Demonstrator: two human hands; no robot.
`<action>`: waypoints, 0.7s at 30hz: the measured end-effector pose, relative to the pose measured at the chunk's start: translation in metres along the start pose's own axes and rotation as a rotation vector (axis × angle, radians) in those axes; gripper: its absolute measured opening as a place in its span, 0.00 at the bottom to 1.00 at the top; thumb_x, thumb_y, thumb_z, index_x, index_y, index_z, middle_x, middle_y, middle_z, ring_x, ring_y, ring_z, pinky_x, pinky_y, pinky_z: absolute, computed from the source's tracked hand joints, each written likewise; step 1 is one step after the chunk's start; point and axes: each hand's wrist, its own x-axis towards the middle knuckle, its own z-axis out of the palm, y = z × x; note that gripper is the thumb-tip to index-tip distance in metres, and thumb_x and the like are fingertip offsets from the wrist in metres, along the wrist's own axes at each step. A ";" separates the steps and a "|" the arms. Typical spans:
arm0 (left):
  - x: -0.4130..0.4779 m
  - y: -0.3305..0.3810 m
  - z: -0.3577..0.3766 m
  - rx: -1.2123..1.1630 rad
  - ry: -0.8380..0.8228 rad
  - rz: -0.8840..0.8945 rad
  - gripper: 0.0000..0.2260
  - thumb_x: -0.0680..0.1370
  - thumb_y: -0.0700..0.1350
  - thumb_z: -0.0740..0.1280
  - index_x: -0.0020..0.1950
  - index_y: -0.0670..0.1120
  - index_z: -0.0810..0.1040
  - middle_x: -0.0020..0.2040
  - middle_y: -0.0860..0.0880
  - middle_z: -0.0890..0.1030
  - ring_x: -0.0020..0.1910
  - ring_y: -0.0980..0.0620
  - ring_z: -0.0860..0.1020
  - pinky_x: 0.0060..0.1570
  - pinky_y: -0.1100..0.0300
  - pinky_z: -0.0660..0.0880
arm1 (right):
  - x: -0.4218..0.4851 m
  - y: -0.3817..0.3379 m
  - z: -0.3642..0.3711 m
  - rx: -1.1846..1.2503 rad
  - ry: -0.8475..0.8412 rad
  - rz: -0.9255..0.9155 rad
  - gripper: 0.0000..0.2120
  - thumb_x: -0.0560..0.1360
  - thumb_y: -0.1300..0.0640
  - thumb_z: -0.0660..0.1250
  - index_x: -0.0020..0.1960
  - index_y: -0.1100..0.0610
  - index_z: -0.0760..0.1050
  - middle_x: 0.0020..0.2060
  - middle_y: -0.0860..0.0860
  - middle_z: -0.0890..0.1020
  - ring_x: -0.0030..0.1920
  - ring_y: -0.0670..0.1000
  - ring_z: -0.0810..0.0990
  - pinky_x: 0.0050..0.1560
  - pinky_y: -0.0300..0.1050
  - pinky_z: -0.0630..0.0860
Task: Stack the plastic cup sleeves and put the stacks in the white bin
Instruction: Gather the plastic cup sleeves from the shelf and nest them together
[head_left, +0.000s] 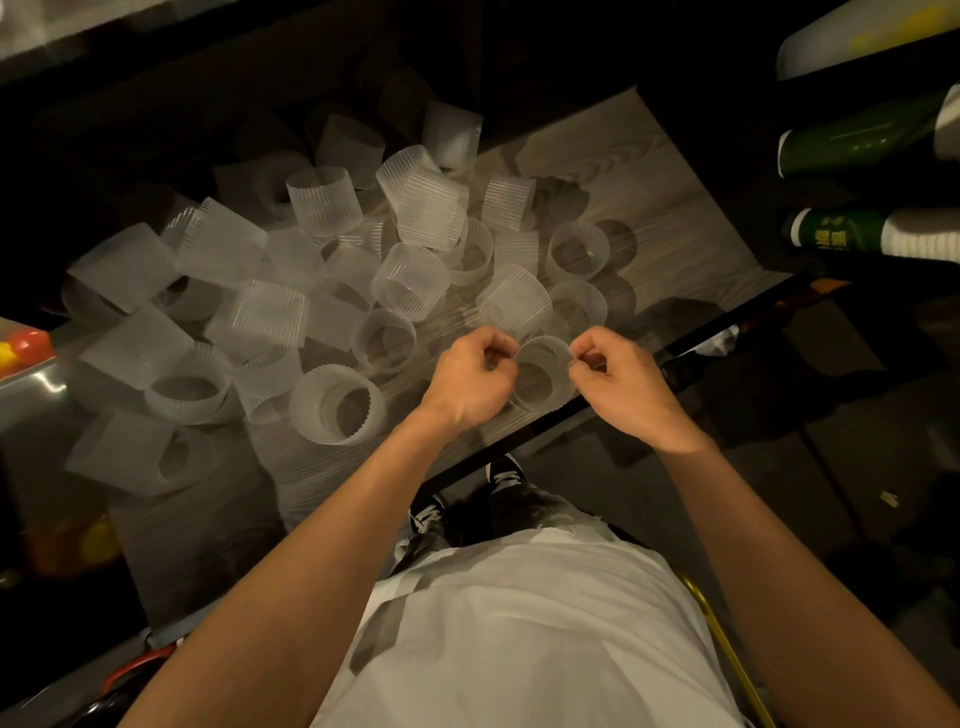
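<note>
Several translucent ribbed plastic cup sleeves (332, 208) lie scattered over a grey wood-grain table (649, 171). Near the table's front edge, one upright sleeve (543, 374) is held between both hands. My left hand (470, 379) pinches its left rim with curled fingers. My right hand (618, 384) pinches its right rim the same way. A short stack of nested sleeves (337, 410) stands left of my left hand. No white bin is in view.
Dark green bottles or rolls (852, 140) lie on a shelf at the right. A red and yellow object (23, 348) sits at the left edge. The table's dark front edge (691, 345) runs diagonally just under my hands. The back of the table is dark.
</note>
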 end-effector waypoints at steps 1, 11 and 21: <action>-0.001 -0.002 0.000 0.007 0.006 -0.004 0.08 0.78 0.41 0.66 0.55 0.48 0.80 0.46 0.56 0.81 0.45 0.59 0.79 0.46 0.66 0.74 | -0.001 0.001 0.001 0.000 -0.004 -0.001 0.03 0.78 0.58 0.67 0.51 0.53 0.78 0.41 0.48 0.83 0.43 0.48 0.82 0.45 0.45 0.77; -0.001 -0.014 -0.001 0.079 0.013 -0.064 0.10 0.79 0.43 0.65 0.58 0.48 0.80 0.48 0.54 0.83 0.47 0.57 0.80 0.46 0.67 0.76 | 0.002 0.004 0.015 -0.085 -0.054 0.001 0.06 0.78 0.54 0.68 0.54 0.53 0.78 0.43 0.47 0.84 0.45 0.49 0.83 0.50 0.52 0.81; 0.011 0.019 -0.011 0.253 0.218 0.099 0.24 0.77 0.45 0.62 0.74 0.44 0.67 0.66 0.43 0.76 0.66 0.43 0.73 0.67 0.47 0.71 | 0.027 -0.029 0.011 0.359 0.024 0.186 0.18 0.83 0.52 0.61 0.72 0.50 0.70 0.52 0.48 0.82 0.41 0.51 0.87 0.36 0.38 0.75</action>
